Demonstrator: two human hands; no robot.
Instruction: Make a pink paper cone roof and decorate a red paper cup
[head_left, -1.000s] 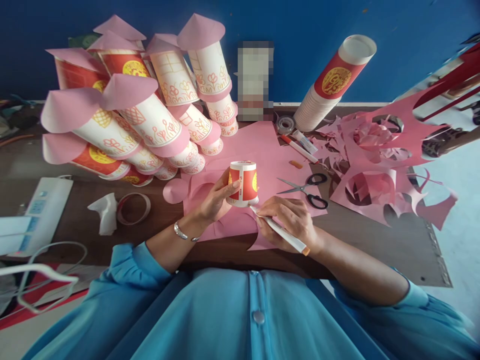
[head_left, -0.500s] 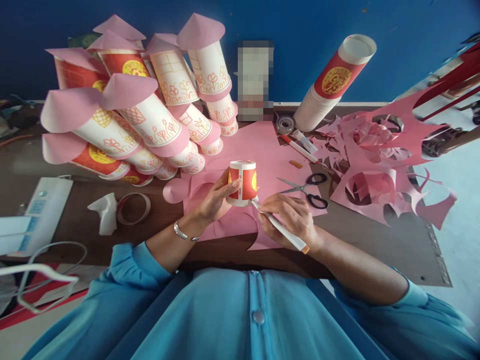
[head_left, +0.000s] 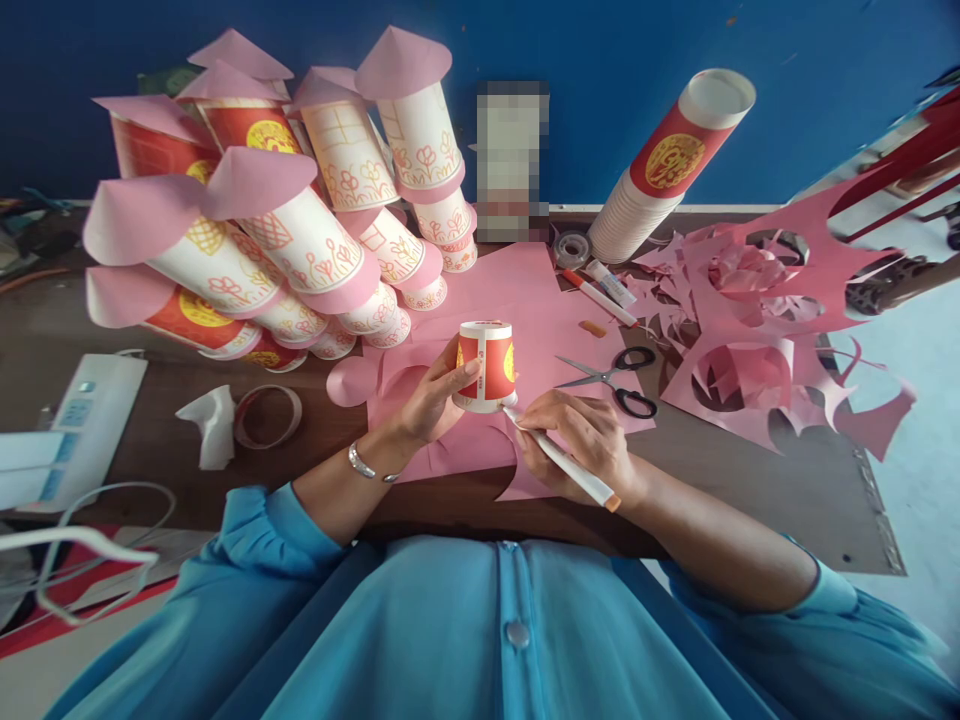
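Observation:
A red and white paper cup [head_left: 486,372] with yellow emblems is upside down in my left hand [head_left: 433,400], whose thumb presses on its side. My right hand [head_left: 576,440] grips a white marker [head_left: 574,472] with an orange end. The marker's tip meets the white band at the cup's lower right edge, where small marks show. Beneath both hands lie pink paper sheets [head_left: 517,320]. Scissors [head_left: 607,378] with black handles rest open on the paper, just beyond my right hand.
Decorated cup towers [head_left: 300,240] with pink cone roofs crowd the left back. A tall cup stack [head_left: 667,165] leans at the right back, near clear tape [head_left: 571,248] and a red-capped marker [head_left: 600,297]. Pink scraps [head_left: 742,350] spread right; a tape ring [head_left: 268,416] lies left.
The marker's tip has shifted very slightly along the cup's lower edge. The cup and my left hand hold almost the same position.

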